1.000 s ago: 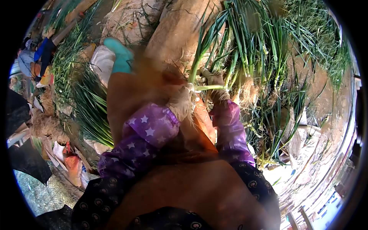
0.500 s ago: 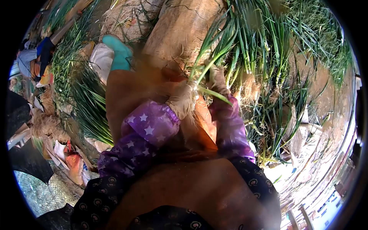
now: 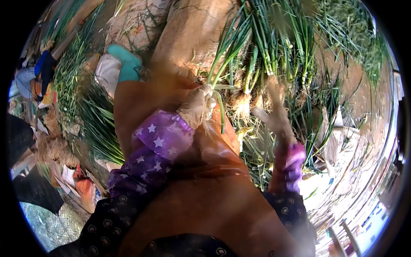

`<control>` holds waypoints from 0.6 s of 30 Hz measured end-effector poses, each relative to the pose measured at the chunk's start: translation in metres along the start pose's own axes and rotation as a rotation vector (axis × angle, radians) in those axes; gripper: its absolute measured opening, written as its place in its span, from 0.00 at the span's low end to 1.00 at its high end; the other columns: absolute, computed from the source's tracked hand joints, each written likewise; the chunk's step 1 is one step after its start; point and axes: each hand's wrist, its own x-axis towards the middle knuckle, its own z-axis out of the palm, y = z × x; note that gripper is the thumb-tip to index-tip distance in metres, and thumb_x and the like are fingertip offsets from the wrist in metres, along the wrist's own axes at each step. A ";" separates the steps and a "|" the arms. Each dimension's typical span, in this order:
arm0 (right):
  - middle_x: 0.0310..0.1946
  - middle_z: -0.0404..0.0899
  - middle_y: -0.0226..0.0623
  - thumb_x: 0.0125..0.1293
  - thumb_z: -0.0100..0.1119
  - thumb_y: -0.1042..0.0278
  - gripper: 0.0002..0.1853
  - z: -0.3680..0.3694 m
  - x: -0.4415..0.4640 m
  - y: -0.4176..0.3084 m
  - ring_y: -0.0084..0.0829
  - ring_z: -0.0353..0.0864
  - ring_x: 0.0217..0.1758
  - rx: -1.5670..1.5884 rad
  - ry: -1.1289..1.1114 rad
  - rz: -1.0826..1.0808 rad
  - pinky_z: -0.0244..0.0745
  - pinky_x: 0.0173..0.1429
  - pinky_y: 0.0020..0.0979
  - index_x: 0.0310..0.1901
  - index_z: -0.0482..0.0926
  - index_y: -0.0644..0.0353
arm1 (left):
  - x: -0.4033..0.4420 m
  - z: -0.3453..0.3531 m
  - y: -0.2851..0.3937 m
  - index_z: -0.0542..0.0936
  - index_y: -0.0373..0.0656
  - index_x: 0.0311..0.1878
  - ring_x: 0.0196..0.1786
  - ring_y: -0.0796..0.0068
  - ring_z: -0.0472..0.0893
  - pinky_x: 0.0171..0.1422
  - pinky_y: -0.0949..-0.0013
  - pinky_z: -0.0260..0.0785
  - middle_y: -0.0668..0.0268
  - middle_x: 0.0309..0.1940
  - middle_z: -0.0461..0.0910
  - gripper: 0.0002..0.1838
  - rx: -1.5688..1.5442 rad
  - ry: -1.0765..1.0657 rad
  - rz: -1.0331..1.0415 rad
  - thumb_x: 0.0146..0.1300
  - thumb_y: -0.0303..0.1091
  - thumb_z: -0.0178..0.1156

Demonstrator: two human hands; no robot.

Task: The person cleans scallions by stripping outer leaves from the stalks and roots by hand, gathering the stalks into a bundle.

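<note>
My left hand point(image 3: 196, 106), in a tan glove below a purple star-patterned sleeve, is closed round the lower stems of a few green onions point(image 3: 219, 68). Their leaves point up and away, and one bent leaf hangs down over the orange apron point(image 3: 214, 150). Out to the right, my gloved right hand point(image 3: 277, 115) has its thumb spread from the fingers and holds nothing that I can see. Its fingertips are close to the pale roots of a large pile of green onions point(image 3: 295, 47); whether they touch is unclear.
A thick wooden log point(image 3: 188, 34) lies ahead. More green onions point(image 3: 100, 122) are heaped at the left, near a teal boot point(image 3: 127, 62). Loose leaf scraps point(image 3: 259, 150) litter the ground at right. Another person's blue clothing point(image 3: 26, 81) shows at far left.
My right hand has left the held onions and swung right toward the pile, its thumb now spread. The left hand keeps its grip, shifted slightly left in view.
</note>
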 end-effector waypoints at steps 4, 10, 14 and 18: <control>0.41 0.73 0.46 0.58 0.51 0.60 0.19 0.049 0.063 -0.052 0.41 0.73 0.44 0.045 -0.593 -0.151 0.66 0.50 0.44 0.50 0.68 0.57 | -0.005 -0.009 0.009 0.68 0.52 0.25 0.10 0.80 0.62 0.11 0.76 0.56 0.74 0.11 0.62 0.15 0.062 -0.243 -0.250 0.58 0.52 0.50; 0.16 0.71 0.34 0.58 0.47 0.65 0.08 0.087 0.049 -0.034 0.33 0.71 0.17 -0.107 -0.343 -0.676 0.70 0.23 0.32 0.35 0.71 0.61 | 0.040 -0.022 -0.014 0.76 0.40 0.36 0.33 0.71 0.77 0.36 0.68 0.72 0.62 0.31 0.78 0.12 0.026 -0.359 -0.177 0.58 0.40 0.53; 0.23 0.74 0.33 0.60 0.49 0.68 0.10 0.060 0.020 -0.068 0.26 0.75 0.29 0.745 -0.925 -0.195 0.72 0.33 0.24 0.40 0.72 0.63 | 0.013 0.011 0.022 0.73 0.38 0.37 0.26 0.74 0.76 0.31 0.72 0.71 0.62 0.28 0.77 0.10 0.679 -0.279 -0.028 0.57 0.34 0.53; 0.27 0.77 0.37 0.60 0.52 0.58 0.18 0.058 -0.008 -0.029 0.33 0.77 0.30 0.699 -0.627 -0.847 0.73 0.37 0.27 0.45 0.72 0.64 | 0.015 0.005 0.007 0.72 0.42 0.36 0.21 0.77 0.74 0.25 0.77 0.69 0.66 0.25 0.75 0.09 0.242 -0.087 -0.039 0.58 0.38 0.53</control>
